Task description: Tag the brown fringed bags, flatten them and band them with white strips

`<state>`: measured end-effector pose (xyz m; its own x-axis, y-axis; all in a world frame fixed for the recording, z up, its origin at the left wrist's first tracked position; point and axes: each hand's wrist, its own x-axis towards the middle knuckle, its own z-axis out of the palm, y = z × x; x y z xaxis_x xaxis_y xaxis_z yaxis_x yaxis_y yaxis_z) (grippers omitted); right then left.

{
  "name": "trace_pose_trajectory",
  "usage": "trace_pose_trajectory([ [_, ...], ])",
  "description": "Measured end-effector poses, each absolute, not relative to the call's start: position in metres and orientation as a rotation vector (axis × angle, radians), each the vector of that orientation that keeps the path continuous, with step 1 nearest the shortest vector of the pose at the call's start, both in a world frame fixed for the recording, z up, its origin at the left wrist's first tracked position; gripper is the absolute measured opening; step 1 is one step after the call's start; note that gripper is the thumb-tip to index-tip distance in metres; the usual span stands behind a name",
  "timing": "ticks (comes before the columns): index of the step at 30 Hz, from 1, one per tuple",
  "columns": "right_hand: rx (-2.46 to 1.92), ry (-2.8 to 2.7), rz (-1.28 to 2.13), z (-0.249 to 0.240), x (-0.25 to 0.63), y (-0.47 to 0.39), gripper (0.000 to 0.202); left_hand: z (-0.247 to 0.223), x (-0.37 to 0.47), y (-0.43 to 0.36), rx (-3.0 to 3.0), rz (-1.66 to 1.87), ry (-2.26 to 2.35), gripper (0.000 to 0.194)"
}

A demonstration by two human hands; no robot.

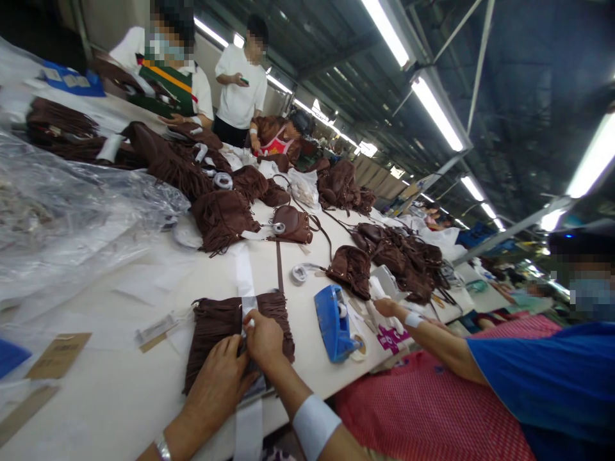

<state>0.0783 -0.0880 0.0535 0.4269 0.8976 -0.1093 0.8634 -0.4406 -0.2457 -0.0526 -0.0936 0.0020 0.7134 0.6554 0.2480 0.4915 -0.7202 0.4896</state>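
Note:
A brown fringed bag (211,330) lies flat on the white table near its front edge. A white paper strip (245,278) runs under and over its middle. My left hand (223,374) rests on the bag, fingers bent with the thumb stretched toward the right hand; whether it grips anything is hidden. My right hand (263,339) is closed at the bag's middle, on the white strip, with a bit of white showing at its fingers. Both hands nearly touch.
A blue tape dispenser (331,323) stands right of the bag. Brown bags (223,221) are heaped behind. Clear plastic (86,211) covers the left; a brown tag (58,355) lies there. A person in blue (542,378) reaches in from the right. Several people stand or sit behind.

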Motion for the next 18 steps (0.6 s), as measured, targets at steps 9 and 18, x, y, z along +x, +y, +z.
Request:
trace_pose_trajectory([
  [9, -2.474, -1.621, 0.36, 0.059, 0.081, -0.09, 0.025, 0.003, -0.051, -0.094, 2.572, 0.562, 0.886, 0.034],
  [18, -2.447, -1.697, 0.377, 0.076, 0.088, -0.099, 0.05, 0.003, -0.05, -0.095, 2.577, 0.58, 0.887, 0.035],
])
